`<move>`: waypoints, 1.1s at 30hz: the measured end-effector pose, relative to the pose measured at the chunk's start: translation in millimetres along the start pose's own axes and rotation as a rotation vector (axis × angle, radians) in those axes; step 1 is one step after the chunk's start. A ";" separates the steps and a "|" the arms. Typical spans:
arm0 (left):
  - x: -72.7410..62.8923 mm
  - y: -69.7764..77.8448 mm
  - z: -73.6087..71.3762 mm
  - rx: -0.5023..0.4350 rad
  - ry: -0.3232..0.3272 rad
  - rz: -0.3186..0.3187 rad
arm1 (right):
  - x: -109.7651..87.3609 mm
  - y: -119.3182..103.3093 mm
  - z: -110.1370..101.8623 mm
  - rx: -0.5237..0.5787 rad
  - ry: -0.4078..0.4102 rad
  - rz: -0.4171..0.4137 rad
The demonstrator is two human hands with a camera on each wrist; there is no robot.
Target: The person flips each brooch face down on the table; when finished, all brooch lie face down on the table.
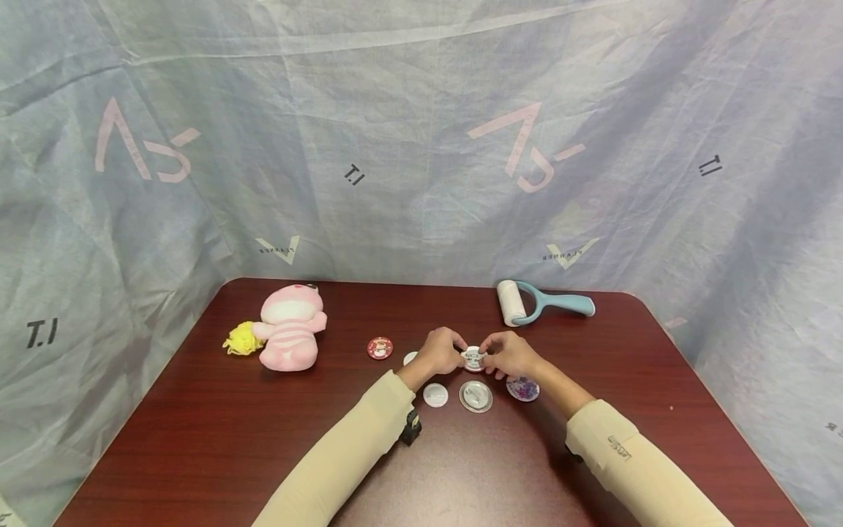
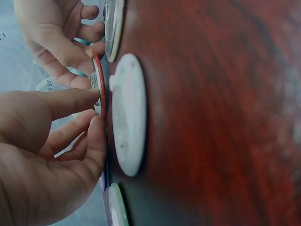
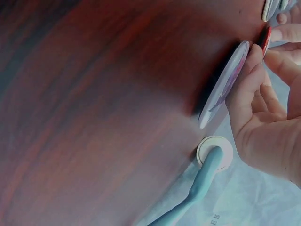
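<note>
My left hand (image 1: 442, 351) and right hand (image 1: 511, 354) pinch opposite sides of a round pin badge (image 1: 473, 358) with thumbs and fingertips. Its pale back faces up, and in the left wrist view a red rim shows on the badge (image 2: 102, 82). Nearer my body lie two badges back side up, a small white one (image 1: 435, 395) and a larger silvery one (image 1: 476, 396). A purple patterned badge (image 1: 523, 389) lies just below the right hand, face up. Another pale badge (image 1: 410, 358) is partly hidden behind the left hand.
A red badge (image 1: 380, 348) lies face up left of the hands. Farther left are a pink plush toy (image 1: 290, 329) and a yellow mesh puff (image 1: 242, 339). At the back right rests a lint roller (image 1: 546, 301) with a blue handle. Grey cloth (image 1: 421, 146) hangs behind the brown table (image 1: 197, 439).
</note>
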State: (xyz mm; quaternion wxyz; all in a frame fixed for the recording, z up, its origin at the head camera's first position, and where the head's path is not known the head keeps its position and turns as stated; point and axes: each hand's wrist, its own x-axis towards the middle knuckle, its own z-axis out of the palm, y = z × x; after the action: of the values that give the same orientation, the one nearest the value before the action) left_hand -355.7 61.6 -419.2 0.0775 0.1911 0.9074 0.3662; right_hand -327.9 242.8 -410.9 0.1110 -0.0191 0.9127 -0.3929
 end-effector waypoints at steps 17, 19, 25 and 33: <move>-0.2 2.2 1.0 0.076 0.008 0.073 | -3.3 3.1 -2.3 -0.013 0.030 -0.053; -2.2 3.4 -0.3 0.081 0.009 0.073 | -6.3 4.4 -3.7 -0.003 0.046 -0.054; -11.4 9.3 -6.8 0.058 -0.002 0.070 | -20.3 6.8 -12.4 0.042 0.062 -0.090; -25.7 18.0 -10.5 0.025 0.005 0.173 | -40.2 10.1 -22.0 0.019 0.081 -0.126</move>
State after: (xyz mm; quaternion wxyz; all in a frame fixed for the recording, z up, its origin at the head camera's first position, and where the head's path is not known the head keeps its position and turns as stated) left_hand -329.9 56.4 -399.1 0.0408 0.2688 0.8922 0.3606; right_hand -293.0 270.4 -395.9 0.0489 -0.0597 0.9096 -0.4082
